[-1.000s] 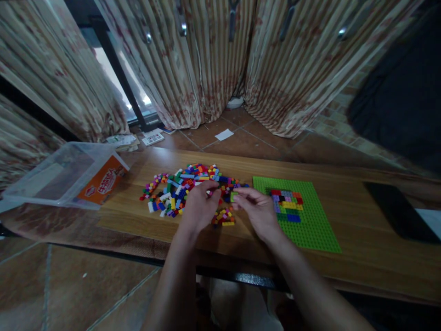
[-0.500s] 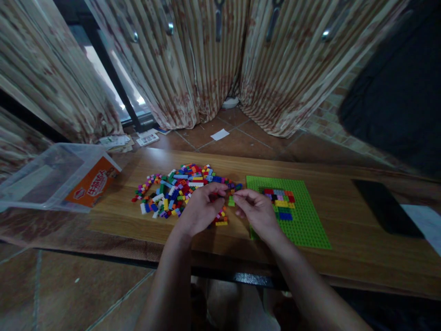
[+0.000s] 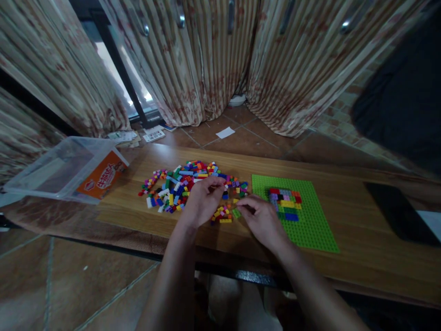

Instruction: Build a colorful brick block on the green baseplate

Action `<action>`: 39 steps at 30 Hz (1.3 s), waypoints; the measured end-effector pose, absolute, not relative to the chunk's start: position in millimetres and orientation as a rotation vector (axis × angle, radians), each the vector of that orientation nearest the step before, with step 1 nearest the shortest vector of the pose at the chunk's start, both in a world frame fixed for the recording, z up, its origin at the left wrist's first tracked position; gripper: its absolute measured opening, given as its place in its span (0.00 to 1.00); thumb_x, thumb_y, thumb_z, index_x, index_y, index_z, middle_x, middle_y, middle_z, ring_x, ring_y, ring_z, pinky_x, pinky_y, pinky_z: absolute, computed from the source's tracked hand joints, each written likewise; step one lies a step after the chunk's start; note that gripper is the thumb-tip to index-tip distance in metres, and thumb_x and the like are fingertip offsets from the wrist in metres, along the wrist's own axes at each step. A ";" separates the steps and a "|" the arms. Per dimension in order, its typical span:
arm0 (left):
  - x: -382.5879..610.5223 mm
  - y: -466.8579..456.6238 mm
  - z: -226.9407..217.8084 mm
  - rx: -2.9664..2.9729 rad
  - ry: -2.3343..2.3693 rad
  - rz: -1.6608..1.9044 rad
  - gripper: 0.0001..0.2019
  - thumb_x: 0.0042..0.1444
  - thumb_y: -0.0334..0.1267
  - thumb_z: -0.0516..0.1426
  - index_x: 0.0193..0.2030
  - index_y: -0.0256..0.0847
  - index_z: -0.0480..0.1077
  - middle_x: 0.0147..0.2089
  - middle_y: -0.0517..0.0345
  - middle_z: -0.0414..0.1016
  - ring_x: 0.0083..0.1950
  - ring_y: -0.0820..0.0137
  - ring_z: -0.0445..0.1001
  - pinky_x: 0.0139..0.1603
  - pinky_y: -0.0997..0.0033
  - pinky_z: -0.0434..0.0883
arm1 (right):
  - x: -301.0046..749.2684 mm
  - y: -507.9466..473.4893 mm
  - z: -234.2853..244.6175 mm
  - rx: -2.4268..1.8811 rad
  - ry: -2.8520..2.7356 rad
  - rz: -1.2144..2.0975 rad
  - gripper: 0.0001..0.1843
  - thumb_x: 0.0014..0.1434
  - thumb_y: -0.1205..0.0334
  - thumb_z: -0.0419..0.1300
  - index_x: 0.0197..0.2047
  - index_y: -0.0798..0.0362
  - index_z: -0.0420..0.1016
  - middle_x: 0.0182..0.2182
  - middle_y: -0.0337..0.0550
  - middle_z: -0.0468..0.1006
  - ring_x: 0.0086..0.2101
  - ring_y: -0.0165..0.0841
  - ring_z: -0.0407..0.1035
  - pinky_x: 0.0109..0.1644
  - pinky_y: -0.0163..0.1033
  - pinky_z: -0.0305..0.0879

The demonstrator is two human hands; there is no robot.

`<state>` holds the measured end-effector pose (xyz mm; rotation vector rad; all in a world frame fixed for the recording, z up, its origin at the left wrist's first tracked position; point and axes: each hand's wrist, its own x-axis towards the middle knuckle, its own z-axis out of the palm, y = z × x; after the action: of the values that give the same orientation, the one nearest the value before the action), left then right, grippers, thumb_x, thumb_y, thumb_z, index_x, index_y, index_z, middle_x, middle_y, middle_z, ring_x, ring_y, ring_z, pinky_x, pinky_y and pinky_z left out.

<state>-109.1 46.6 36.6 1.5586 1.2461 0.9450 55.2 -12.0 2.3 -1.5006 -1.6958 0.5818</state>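
My left hand hovers over the right side of a heap of toy building bricks, its thumb and fingers pinched together. Whatever it holds is too small to make out. My right hand is between the heap and a green baseplate, fingers closed at the tips on what looks like a small yellow brick. A lime-green piece lies just under those fingertips. On the baseplate, beyond my right hand, a block of joined bricks shows red, yellow, green and blue.
A clear plastic bin with an orange label stands at the table's left end. A flat black object and a white paper lie at the right. Behind the wooden table are a tiled floor and curtains.
The view has shifted, so the scene sits slightly farther right. My hands have moved a little apart, the right one lower. The lime-green piece appears lower and more tilted.
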 end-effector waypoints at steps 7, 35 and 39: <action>-117.4 50.3 33.9 1.478 1.284 1.068 0.09 0.52 0.35 0.58 0.39 0.38 0.77 0.32 0.59 0.77 0.35 0.70 0.74 0.39 0.73 0.69 | 50.1 -24.4 8.0 -1.368 -1.854 0.689 0.06 0.59 0.64 0.60 0.38 0.48 0.78 0.36 0.41 0.76 0.36 0.32 0.72 0.41 0.38 0.69; -135.8 55.0 37.0 1.197 1.330 1.312 0.08 0.47 0.34 0.60 0.36 0.35 0.76 0.28 0.61 0.74 0.27 0.77 0.67 0.29 0.77 0.64 | 32.8 -5.2 -10.6 -1.720 -1.741 0.161 0.12 0.63 0.55 0.55 0.42 0.51 0.77 0.39 0.44 0.78 0.39 0.38 0.73 0.41 0.41 0.66; -136.7 54.5 38.8 1.189 1.332 1.317 0.08 0.48 0.34 0.60 0.36 0.36 0.76 0.28 0.61 0.74 0.27 0.77 0.67 0.29 0.77 0.63 | 23.5 -6.0 -5.6 -1.645 -1.836 0.188 0.11 0.64 0.57 0.55 0.44 0.48 0.78 0.43 0.43 0.77 0.41 0.36 0.72 0.43 0.40 0.67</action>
<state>-136.7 54.5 38.8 1.1886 1.3323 1.3173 23.5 -6.0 -5.6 -1.6450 -1.8359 0.1879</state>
